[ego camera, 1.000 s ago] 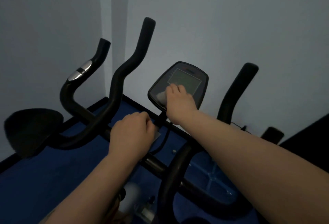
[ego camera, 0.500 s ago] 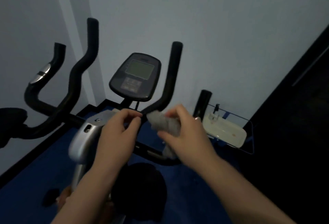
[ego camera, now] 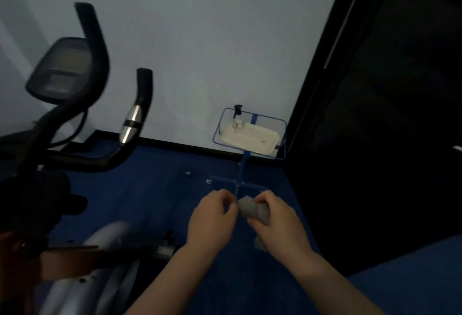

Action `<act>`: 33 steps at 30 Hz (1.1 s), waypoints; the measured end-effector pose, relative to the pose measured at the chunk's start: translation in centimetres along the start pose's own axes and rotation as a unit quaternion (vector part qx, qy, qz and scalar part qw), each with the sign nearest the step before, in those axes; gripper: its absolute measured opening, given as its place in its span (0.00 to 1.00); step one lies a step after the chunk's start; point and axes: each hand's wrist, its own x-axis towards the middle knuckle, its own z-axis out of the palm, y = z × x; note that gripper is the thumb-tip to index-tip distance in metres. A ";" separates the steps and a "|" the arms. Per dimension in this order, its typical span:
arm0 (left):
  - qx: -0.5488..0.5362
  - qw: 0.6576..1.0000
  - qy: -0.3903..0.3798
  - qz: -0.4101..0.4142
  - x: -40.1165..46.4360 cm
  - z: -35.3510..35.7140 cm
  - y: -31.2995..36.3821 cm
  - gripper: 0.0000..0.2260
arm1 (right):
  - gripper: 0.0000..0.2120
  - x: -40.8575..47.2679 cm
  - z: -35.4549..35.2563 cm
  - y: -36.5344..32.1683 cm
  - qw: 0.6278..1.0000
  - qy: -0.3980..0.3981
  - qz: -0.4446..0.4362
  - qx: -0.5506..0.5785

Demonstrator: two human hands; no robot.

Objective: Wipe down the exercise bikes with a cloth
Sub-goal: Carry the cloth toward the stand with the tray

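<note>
Dim room, blue floor (ego camera: 155, 204), pale wall. Nearest: both hands at chest, cloth (ego camera: 253, 211) bunched between them. Right hand (ego camera: 277, 222) curled round wad, tail hanging below palm; left hand (ego camera: 212, 217) pinching its near end. Wad's long axis roughly left-right. Bike (ego camera: 82, 159) off to left, closer to left hand, handlebars pointing up. Farther back, tray (ego camera: 250, 137) with spray bottle (ego camera: 237, 117) by wall.

A: What finish does the cloth (ego camera: 253, 211) in my hands have?
B: Grey, soft, nubbly fabric. Upper left, the handlebar (ego camera: 136, 104) is matt black with a glossy chrome band.
</note>
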 end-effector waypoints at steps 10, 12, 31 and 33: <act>0.095 0.989 -0.106 -0.047 3.5 6.3 -1.0 0.04 | 0.09 2.3 0.1 8.0 0.992 -0.045 0.120 0.011; 0.103 0.984 -0.132 -0.056 5.4 7.1 -1.9 0.03 | 0.09 4.1 0.7 8.8 0.989 -0.053 0.135 0.014; 0.120 0.968 -0.182 -0.121 31.1 10.9 -3.2 0.09 | 0.11 28.9 -0.4 14.5 0.973 -0.090 0.214 -0.013; 0.127 0.964 -0.183 -0.142 33.0 11.5 -3.7 0.10 | 0.11 32.2 -0.2 15.8 0.965 -0.117 0.233 0.012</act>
